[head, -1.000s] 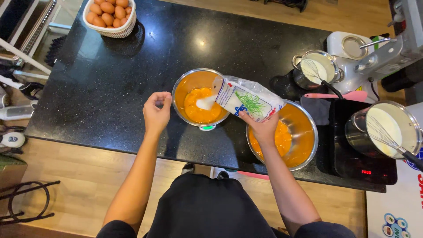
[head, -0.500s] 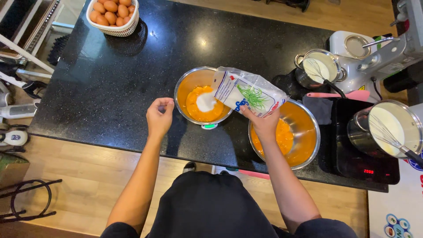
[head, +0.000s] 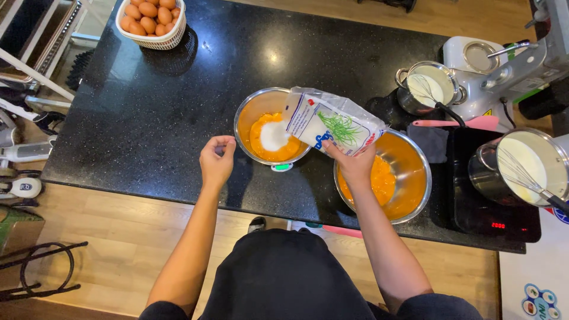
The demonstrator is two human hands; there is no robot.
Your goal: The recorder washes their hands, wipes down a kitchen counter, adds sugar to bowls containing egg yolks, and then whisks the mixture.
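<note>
Bag of white powder (head: 333,122) — tilted, its open mouth over the smaller steel bowl (head: 256,109) — is gripped from below by the right hand (head: 354,166), whose fingers are partly hidden behind it. The larger bowl of orange mixture (head: 409,160) lies under that wrist. Just left of the small bowl, the left hand (head: 216,161) is loosely curled and holds nothing. The white heap (head: 275,136) on the orange mix has grown since a second ago — the bag tips lower now.

Right hand (head: 355,166) gripping a tilted white bag (head: 335,121) over a steel bowl (head: 252,109) of orange yolk — white heap (head: 275,135) inside. Left hand (head: 216,161) loosely curled just beside that bowl, on black counter (head: 148,106) — egg basket (head: 152,21) well apart.
</note>
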